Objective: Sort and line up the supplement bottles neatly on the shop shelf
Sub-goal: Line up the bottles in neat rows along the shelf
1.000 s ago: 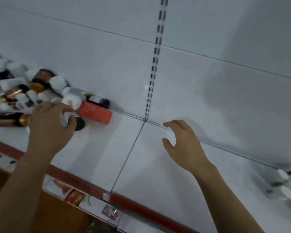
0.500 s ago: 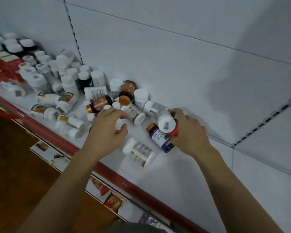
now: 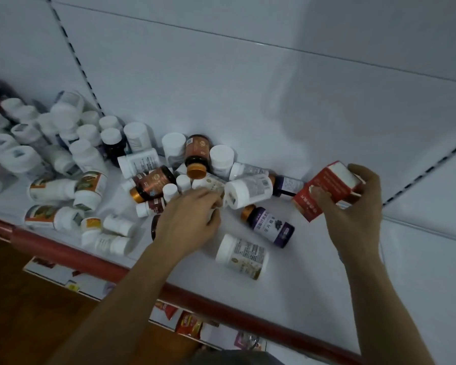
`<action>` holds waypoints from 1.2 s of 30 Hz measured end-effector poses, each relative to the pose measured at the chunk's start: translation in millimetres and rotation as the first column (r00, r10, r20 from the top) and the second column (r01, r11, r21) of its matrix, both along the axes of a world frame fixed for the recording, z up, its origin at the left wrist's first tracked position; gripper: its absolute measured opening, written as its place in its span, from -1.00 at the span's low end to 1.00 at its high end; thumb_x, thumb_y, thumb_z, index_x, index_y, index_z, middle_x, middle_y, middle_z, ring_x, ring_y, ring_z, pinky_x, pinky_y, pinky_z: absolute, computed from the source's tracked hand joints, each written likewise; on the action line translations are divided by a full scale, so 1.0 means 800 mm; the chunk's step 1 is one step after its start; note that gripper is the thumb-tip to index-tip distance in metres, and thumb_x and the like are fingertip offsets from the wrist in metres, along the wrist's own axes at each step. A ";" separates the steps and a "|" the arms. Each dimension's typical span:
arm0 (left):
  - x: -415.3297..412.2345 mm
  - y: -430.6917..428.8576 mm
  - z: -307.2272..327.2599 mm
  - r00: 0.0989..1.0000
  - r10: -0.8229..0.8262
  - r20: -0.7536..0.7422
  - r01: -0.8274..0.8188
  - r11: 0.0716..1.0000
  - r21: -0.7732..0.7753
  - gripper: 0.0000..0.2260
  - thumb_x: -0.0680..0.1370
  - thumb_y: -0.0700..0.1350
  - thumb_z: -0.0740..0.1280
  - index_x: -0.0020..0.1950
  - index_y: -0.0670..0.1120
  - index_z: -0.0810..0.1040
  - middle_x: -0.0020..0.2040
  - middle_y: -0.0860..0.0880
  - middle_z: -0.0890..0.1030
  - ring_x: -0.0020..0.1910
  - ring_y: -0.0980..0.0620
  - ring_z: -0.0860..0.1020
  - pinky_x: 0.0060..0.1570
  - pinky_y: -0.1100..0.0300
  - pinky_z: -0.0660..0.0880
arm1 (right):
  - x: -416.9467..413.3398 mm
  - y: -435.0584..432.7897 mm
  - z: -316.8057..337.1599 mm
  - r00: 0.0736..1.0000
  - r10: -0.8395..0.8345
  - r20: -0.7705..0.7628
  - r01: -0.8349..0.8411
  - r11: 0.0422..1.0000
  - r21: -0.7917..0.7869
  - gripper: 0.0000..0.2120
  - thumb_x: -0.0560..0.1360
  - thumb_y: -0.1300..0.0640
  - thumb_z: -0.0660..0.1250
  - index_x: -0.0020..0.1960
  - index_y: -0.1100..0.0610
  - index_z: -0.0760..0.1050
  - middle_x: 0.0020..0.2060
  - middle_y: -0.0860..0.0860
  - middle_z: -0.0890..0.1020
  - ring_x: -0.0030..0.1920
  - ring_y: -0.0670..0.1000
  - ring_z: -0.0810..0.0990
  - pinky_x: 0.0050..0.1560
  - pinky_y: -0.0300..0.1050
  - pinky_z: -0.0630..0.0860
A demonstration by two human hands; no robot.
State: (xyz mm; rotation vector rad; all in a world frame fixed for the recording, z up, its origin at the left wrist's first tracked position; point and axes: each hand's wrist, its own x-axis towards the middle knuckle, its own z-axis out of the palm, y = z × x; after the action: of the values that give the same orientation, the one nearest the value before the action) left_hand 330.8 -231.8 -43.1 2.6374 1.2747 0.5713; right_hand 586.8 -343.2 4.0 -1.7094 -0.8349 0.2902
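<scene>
Judging from the shelf (image 3: 313,272), sorting has barely begun — nearest, between the hands, a white bottle (image 3: 241,255) and a purple-labelled bottle (image 3: 270,226) lie on their sides. The left hand (image 3: 190,219) curls its fingers into a heap of small bottles (image 3: 183,183); whether it grips one I cannot tell. The right hand (image 3: 353,214) pinches a red box (image 3: 327,191) between thumb and fingers. Beyond the left hand toppled bottles (image 3: 195,156) crowd the back panel (image 3: 248,101); farther to its left upright bottles (image 3: 84,154) stand unaligned.

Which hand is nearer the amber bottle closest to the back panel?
Left. The left hand sits just in front of the amber bottle; the right hand is well off to its right, holding the red box.
</scene>
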 end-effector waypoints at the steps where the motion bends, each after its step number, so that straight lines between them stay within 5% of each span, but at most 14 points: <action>1: 0.003 0.002 0.002 0.998 -0.014 0.056 0.015 1.000 -0.008 -0.90 0.56 -0.06 0.32 0.04 0.05 0.60 -0.01 0.13 0.61 -0.08 0.08 0.58 -0.15 0.08 0.52 | -0.004 -0.001 0.005 0.996 -0.005 -0.086 0.010 0.998 0.056 -0.40 0.44 0.16 0.56 0.34 -0.11 0.34 0.12 -0.12 0.54 0.07 -0.19 0.58 0.03 -0.15 0.58; 7: 0.021 -0.004 0.022 0.883 -0.069 0.465 0.154 0.977 -0.148 -0.87 0.57 -0.15 0.38 0.11 0.00 0.58 0.05 0.13 0.56 0.02 0.15 0.56 -0.01 0.06 0.55 | -0.022 0.016 0.026 0.871 0.079 -0.485 0.000 0.987 0.162 -0.53 0.50 0.15 0.50 0.35 0.08 0.43 0.11 -0.02 0.62 0.08 -0.02 0.69 0.06 0.08 0.68; 11: 0.020 -0.020 0.046 0.797 -0.001 0.603 0.188 0.951 -0.246 -0.33 0.48 0.03 0.53 0.52 0.01 0.33 0.39 0.12 0.45 0.34 0.11 0.49 0.24 0.19 0.48 | -0.056 0.035 0.044 0.799 0.269 -0.538 -0.197 0.962 0.189 -0.49 0.44 -0.03 0.48 0.30 0.17 0.50 0.13 0.09 0.68 0.09 0.05 0.71 0.11 0.09 0.66; 13: 0.014 -0.028 0.056 0.760 0.003 0.650 0.209 0.946 -0.248 -0.21 0.44 0.10 0.55 0.58 0.02 0.25 0.47 0.10 0.41 0.43 0.06 0.45 0.31 0.10 0.47 | -0.086 0.044 0.051 0.772 0.409 -0.487 -0.372 0.912 0.174 -0.56 0.47 -0.09 0.42 0.23 0.16 0.57 0.06 0.07 0.72 0.09 0.07 0.71 0.10 0.03 0.65; 16: -0.008 -0.039 0.063 0.658 0.069 0.749 0.120 0.973 -0.196 -0.39 0.45 0.03 0.55 0.44 0.08 0.38 0.31 0.18 0.54 0.29 0.06 0.56 0.17 0.12 0.59 | -0.127 0.061 0.054 0.732 0.553 -0.398 -0.555 0.823 0.121 -0.70 0.57 -0.16 0.26 0.10 -0.02 0.65 -0.01 -0.04 0.74 0.06 -0.03 0.71 0.06 -0.06 0.65; 19: -0.046 -0.047 0.063 0.453 0.244 0.857 -0.001 0.962 -0.273 -0.52 0.44 -0.04 0.56 0.31 0.06 0.48 0.17 0.12 0.64 0.18 0.04 0.64 0.07 0.17 0.60 | -0.150 0.085 0.055 0.742 0.581 -0.335 -0.597 0.800 0.063 -0.73 0.66 -0.13 0.16 0.03 -0.19 0.65 -0.04 -0.24 0.71 0.04 -0.15 0.69 0.12 0.00 0.63; 22: -0.087 -0.048 0.068 0.201 0.440 0.875 -0.123 0.898 -0.423 -0.58 0.43 -0.02 0.60 0.21 0.08 0.53 0.08 0.12 0.69 0.09 0.10 0.67 -0.02 0.25 0.61 | -0.155 0.120 0.048 0.740 0.656 -0.146 -0.666 0.745 -0.028 -0.84 0.67 0.00 0.24 0.15 -0.12 0.59 0.00 -0.26 0.67 0.03 -0.18 0.66 0.15 0.05 0.61; 26: -0.143 -0.038 0.076 0.080 0.547 0.833 -0.252 0.820 -0.514 -0.64 0.44 -0.04 0.53 0.18 0.17 0.52 0.08 0.19 0.69 0.07 0.16 0.67 -0.06 0.29 0.62 | -0.183 0.171 0.043 0.601 0.795 0.082 -0.756 0.599 -0.263 -0.79 0.58 0.13 0.35 0.18 -0.08 0.55 0.03 -0.17 0.61 -0.01 -0.24 0.58 0.10 -0.25 0.54; 28: -0.169 -0.027 0.074 0.001 0.567 0.824 -0.236 0.801 -0.551 -0.63 0.48 -0.14 0.53 0.17 0.18 0.53 0.06 0.17 0.69 0.06 0.12 0.67 -0.13 0.28 0.62 | -0.204 0.195 0.039 0.515 0.819 0.253 -0.723 0.574 -0.384 -0.76 0.56 0.14 0.36 0.19 -0.07 0.54 0.03 -0.10 0.57 0.00 -0.11 0.57 0.11 -0.16 0.51; 31: -0.200 -0.010 0.070 -0.064 0.589 0.806 -0.153 0.792 -0.591 -0.60 0.49 -0.22 0.51 0.24 0.09 0.52 0.09 0.08 0.69 0.06 0.05 0.68 -0.19 0.28 0.60 | -0.218 0.223 0.032 0.473 0.683 0.557 -0.530 0.725 -0.439 -0.70 0.50 0.09 0.43 0.21 -0.05 0.53 0.09 0.02 0.53 0.07 0.11 0.54 0.13 0.03 0.50; 36: -0.243 0.033 0.063 -0.053 0.606 0.793 0.104 0.794 -0.599 -0.57 0.41 -0.12 0.57 0.23 -0.02 0.54 0.02 0.00 0.72 0.00 -0.07 0.70 -0.09 0.08 0.61 | -0.211 0.238 0.026 0.432 0.720 0.543 -0.267 0.677 -0.686 -0.40 0.38 0.02 0.55 0.38 -0.05 0.45 0.33 0.02 0.44 0.39 0.15 0.20 0.23 0.22 0.48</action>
State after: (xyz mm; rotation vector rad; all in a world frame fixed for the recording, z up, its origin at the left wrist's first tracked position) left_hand 136.6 -205.4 7.7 0.7776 1.0456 1.5362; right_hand 418.2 -152.9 24.7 -2.0373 -2.1769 0.1492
